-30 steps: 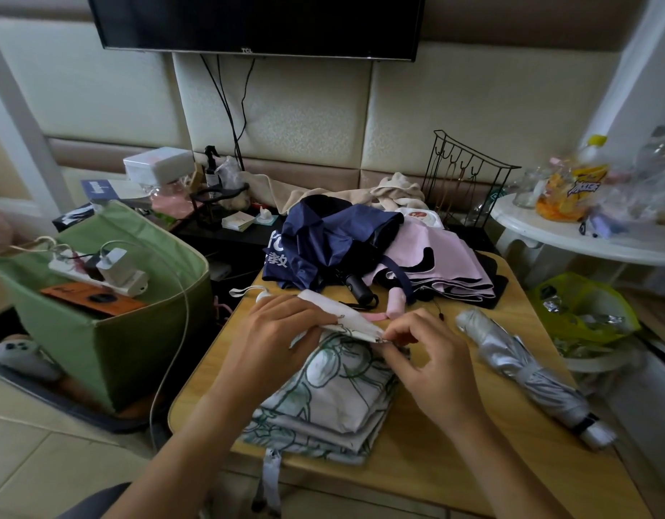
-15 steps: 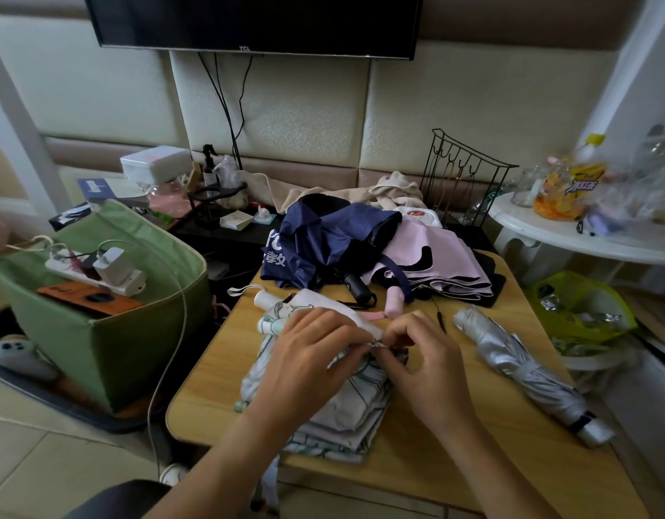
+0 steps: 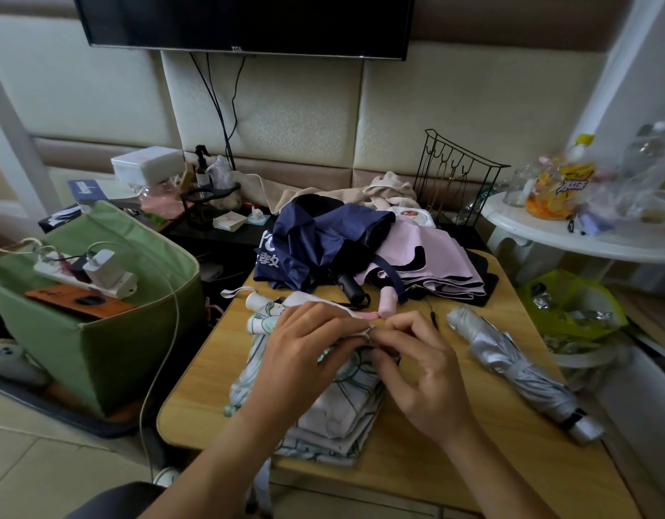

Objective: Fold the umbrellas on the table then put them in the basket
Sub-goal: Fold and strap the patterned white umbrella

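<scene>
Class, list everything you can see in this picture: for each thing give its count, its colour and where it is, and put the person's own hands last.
Patterned umbrella: 1, white and green, front of table, under both hands.
Silver umbrella: 1, silver, rolled and strapped, table's right side.
Navy umbrella: 1, dark blue, unfolded, back of table.
Pink umbrella: 1, pink and black, back of table, beside the navy one.
Table: 1, light wood.
Basket: 1, green, on the floor left of table.
Power strip: 1, white, atop the basket.
Television: 1, black, on the wall.
Round table: 1, white, right.
Left hand: on the patterned umbrella, fingers curled.
Right hand: pinching its fabric edge.
</scene>
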`<state>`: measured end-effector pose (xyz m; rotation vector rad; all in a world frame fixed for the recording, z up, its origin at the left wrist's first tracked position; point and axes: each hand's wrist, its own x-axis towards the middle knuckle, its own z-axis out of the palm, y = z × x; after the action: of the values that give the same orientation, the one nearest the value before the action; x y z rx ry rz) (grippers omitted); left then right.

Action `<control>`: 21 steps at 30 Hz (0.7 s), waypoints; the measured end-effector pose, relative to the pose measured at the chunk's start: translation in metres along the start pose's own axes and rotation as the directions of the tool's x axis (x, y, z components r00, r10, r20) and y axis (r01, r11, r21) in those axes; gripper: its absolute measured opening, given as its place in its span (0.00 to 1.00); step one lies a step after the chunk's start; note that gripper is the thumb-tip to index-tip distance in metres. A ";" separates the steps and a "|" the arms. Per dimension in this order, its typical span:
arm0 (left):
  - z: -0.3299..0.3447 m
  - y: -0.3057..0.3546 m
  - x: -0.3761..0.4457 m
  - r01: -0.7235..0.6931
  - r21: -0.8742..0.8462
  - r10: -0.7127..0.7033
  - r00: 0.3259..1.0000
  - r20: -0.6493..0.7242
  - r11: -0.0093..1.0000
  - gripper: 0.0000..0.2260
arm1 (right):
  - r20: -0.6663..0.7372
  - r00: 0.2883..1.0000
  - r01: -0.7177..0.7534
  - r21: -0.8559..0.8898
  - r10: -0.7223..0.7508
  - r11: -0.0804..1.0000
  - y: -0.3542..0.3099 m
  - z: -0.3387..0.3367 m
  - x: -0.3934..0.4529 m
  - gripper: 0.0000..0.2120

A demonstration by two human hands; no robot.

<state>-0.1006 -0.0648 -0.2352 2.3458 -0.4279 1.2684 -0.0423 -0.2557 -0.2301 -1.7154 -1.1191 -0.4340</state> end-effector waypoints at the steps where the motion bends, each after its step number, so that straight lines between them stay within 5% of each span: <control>1: 0.000 -0.001 0.000 0.001 -0.009 -0.001 1.000 -0.008 1.000 0.07 | 0.006 1.000 -0.012 0.034 0.012 0.999 -0.001 -0.001 0.000 0.16; 7: -0.002 0.001 0.001 0.023 -0.031 -0.024 1.000 -0.008 0.999 0.02 | -0.023 0.988 -0.146 0.212 0.154 0.966 -0.004 -0.011 0.002 0.13; 12: -0.004 0.009 -0.001 0.018 -0.019 -0.016 0.998 0.058 1.000 0.03 | -0.047 0.962 -0.271 -0.109 0.268 0.956 0.029 -0.015 0.000 0.10; 17: -0.003 0.008 -0.002 0.013 0.018 -0.014 0.998 0.059 1.000 0.05 | 0.264 0.951 -0.127 -0.136 0.159 0.983 0.032 -0.021 0.002 0.14; 21: -0.005 0.007 -0.001 -0.035 0.019 0.034 0.998 0.055 0.999 0.06 | 0.214 0.966 -0.086 -0.255 0.143 0.963 0.029 -0.011 -0.001 0.11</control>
<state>-0.1079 -0.0685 -0.2316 2.4038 -0.4774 1.2316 -0.0161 -0.2681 -0.2423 -2.0782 -1.1592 -0.3143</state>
